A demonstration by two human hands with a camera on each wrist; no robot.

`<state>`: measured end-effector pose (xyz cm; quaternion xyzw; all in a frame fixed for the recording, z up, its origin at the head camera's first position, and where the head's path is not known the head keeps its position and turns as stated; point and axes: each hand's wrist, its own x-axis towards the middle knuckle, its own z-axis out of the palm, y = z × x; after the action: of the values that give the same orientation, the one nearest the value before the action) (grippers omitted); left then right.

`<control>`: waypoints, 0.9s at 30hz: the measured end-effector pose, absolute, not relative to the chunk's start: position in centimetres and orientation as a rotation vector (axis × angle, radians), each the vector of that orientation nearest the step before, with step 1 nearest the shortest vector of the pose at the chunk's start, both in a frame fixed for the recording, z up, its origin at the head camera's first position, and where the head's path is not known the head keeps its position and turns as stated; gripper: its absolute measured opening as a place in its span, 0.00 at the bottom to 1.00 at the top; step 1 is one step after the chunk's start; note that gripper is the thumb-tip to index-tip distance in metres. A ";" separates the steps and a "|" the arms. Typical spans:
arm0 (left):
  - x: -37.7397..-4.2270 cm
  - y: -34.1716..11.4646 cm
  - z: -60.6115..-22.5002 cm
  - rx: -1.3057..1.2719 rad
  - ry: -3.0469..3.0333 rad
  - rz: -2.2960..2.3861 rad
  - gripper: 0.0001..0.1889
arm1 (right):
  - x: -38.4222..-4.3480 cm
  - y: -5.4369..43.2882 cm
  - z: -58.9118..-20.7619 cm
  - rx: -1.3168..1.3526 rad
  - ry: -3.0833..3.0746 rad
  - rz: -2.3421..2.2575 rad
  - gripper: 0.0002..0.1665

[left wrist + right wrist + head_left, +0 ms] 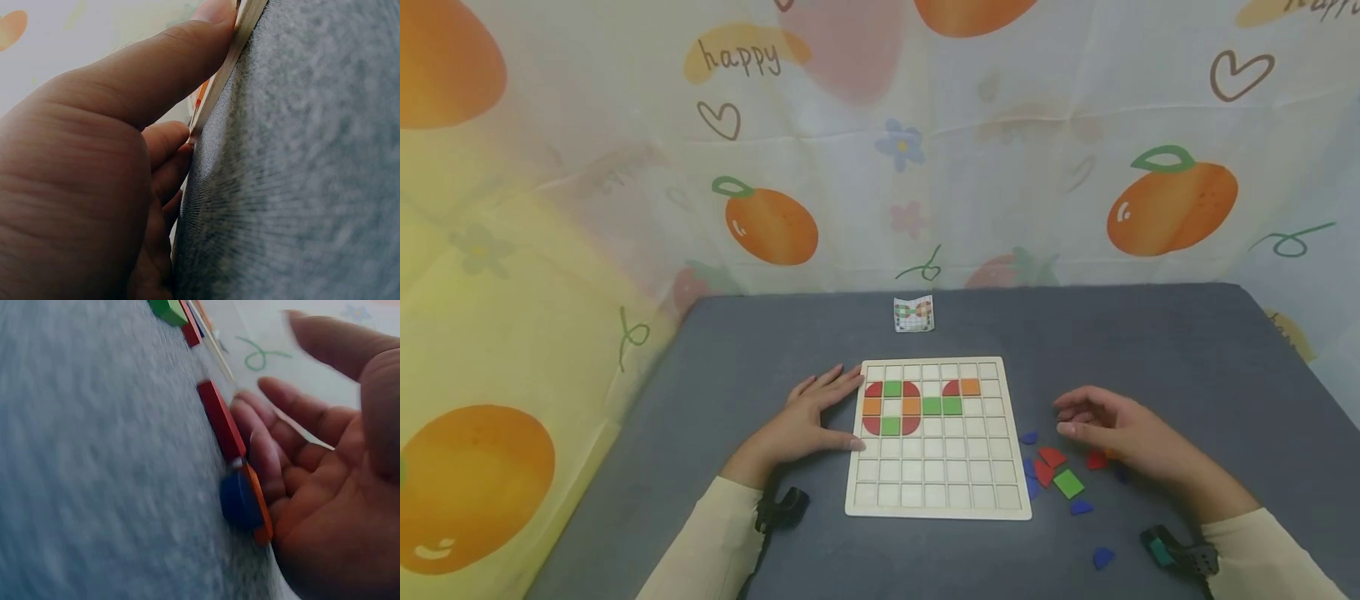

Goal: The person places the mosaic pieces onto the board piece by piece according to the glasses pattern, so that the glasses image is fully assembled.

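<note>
A pale wooden grid board [938, 512] lies on the table. My left hand [808, 421] rests at its left side, fingers and thumb extended and touching the edge. Red quarter-rounds, green squares [932, 406] and orange squares [970, 387] fill several cells in its upper rows. To the right of the board hovers my right hand [1116, 425], fingers loosely bent, holding nothing. Close by the fingers in the right wrist view are a red piece [222, 422], an orange piece [261, 506] and a blue piece [240, 503].
Loose pieces lie between the board and my right hand, among them a green square [1068, 483], red quarter-rounds [1052, 457] and several blue ones. One blue piece [1102, 557] lies nearer me. A small printed pattern card [913, 314] sits behind the board, before a fruit-patterned cloth [850, 200].
</note>
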<state>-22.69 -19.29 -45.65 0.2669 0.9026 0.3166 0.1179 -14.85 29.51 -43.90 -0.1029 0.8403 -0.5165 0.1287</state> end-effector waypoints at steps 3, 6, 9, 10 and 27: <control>-22.7 -19.3 -45.7 0.777 2.646 0.917 0.57 | -14.6 29.1 -44.2 -0.437 2.535 -1.388 0.25; -22.7 -19.3 -45.7 0.774 2.648 0.913 0.57 | -14.6 28.6 -44.3 -0.571 2.641 -1.226 0.23; -22.7 -19.3 -45.7 0.777 2.648 0.914 0.57 | -14.5 28.3 -44.3 -0.672 2.669 -1.151 0.18; -22.7 -19.3 -45.8 0.777 2.648 0.913 0.57 | -14.6 28.2 -44.3 -0.693 2.674 -1.136 0.16; -22.6 -19.3 -45.6 0.771 2.648 0.919 0.57 | -14.3 27.0 -43.3 -0.373 2.638 -1.279 0.06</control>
<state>-22.60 -19.28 -45.61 0.2635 0.9047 0.3138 0.1170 -14.29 26.98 -43.28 -0.1256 0.8887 -0.4310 0.0930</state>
